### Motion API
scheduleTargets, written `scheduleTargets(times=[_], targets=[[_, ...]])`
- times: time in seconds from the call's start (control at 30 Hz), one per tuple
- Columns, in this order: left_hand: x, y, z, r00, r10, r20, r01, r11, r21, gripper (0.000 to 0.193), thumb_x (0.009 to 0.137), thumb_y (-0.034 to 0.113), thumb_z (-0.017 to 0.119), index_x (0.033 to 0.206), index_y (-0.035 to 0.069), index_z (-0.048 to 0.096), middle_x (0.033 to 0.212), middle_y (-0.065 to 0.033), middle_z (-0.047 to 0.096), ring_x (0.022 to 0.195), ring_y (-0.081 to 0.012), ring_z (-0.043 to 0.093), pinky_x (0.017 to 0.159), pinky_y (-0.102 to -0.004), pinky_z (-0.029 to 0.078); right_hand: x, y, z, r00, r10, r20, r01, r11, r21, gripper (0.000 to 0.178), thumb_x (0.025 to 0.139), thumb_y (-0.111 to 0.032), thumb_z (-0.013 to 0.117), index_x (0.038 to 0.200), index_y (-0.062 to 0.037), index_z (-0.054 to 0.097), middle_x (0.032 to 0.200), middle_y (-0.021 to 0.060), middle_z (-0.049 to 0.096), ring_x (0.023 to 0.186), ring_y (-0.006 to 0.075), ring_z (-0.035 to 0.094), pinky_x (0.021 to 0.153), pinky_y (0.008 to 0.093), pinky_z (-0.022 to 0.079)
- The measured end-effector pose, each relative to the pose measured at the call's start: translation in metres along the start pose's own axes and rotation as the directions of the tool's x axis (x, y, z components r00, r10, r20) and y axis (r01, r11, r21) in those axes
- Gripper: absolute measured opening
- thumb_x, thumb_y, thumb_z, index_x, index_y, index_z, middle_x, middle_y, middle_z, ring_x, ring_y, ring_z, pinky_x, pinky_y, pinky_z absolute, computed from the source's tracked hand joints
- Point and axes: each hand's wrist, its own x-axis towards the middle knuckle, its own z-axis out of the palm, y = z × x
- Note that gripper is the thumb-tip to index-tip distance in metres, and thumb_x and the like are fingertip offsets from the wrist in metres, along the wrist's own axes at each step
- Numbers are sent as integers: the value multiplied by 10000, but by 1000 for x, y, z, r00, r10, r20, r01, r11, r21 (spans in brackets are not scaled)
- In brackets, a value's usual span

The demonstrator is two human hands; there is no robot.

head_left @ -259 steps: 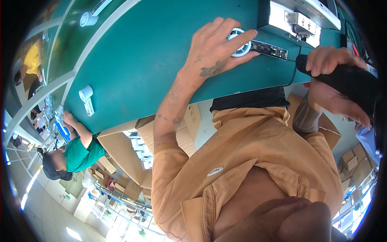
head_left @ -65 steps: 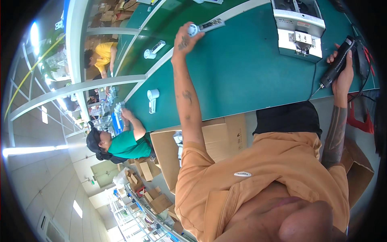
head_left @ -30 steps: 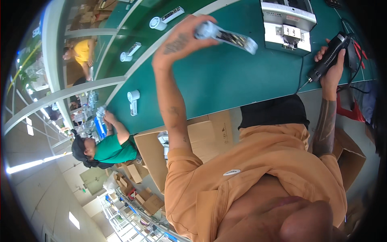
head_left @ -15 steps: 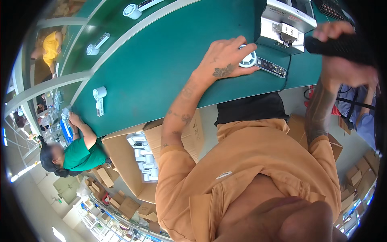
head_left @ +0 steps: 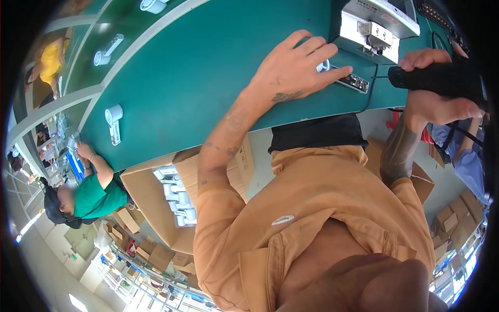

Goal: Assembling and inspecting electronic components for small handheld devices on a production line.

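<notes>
A white handheld fan (head_left: 323, 66) lies on the green table (head_left: 208, 67), its handle open on a strip of circuit board (head_left: 356, 82). Over the fan is my left hand (head_left: 297, 67), fingers spread and open, hiding most of the round head. The thumb reaches across the near end of the board; whether it touches cannot be seen. At the right, my right hand (head_left: 436, 99) is wrapped round a black electric screwdriver (head_left: 423, 79). Its thin bit points left, raised to the right of the fan. Part of that hand fades into the dark rim.
A metal machine with a silver fixture (head_left: 377, 36) stands at the table's back right. Another fan (head_left: 114, 125) lies far left, with more (head_left: 108, 51) beyond a white rail. A carton (head_left: 148, 208) of white fans sits below the table. At left, a person in green (head_left: 99, 197) works.
My left hand has loosened from the fan's head, its fingers spreading and the thumb lifting over the board. The screwdriver has shifted slightly, and the whole view has moved a little.
</notes>
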Motion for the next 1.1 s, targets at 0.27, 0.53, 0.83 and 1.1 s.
scheduleTargets(times=[0.27, 0.53, 0.83, 1.1], targets=[[-8, 7, 15, 999, 14, 47, -13, 1000, -21, 333, 807, 185, 766, 1125, 282, 769, 1013, 10, 658, 989, -198, 631, 858, -346, 516, -10, -1, 3, 994, 107, -9, -107, 992, -65, 1157, 825, -966, 231, 1381, 35, 394, 747, 166, 583, 593, 281, 586, 580, 423, 528], [-7, 7, 13, 998, 0, 68, 3, 999, -41, 337, 806, 182, 765, 1132, 269, 769, 1014, 8, 659, 991, -198, 630, 831, -342, 515, -11, 16, -6, 989, 146, 3, -145, 988, 46, 1160, 819, -969, 244, 1385, 32, 398, 756, 155, 570, 598, 281, 585, 579, 424, 523], [-6, 8, 14, 999, -2, 50, 4, 999, -33, 309, 815, 176, 757, 1110, 264, 779, 1005, 9, 659, 976, -196, 627, 804, -336, 511, -14, 20, -9, 990, 138, -20, -137, 990, 37, 1148, 808, -978, 232, 1398, -7, 399, 763, 156, 573, 600, 283, 586, 572, 437, 524], [-8, 6, 18, 999, 33, 6, -33, 999, -22, 321, 809, 167, 756, 1115, 262, 775, 1003, 19, 653, 969, -187, 620, 778, -323, 508, -28, 25, -9, 991, 128, 38, -133, 974, 184, 1174, 750, -1013, 206, 1344, -21, 411, 766, 135, 557, 604, 273, 578, 575, 422, 509]])
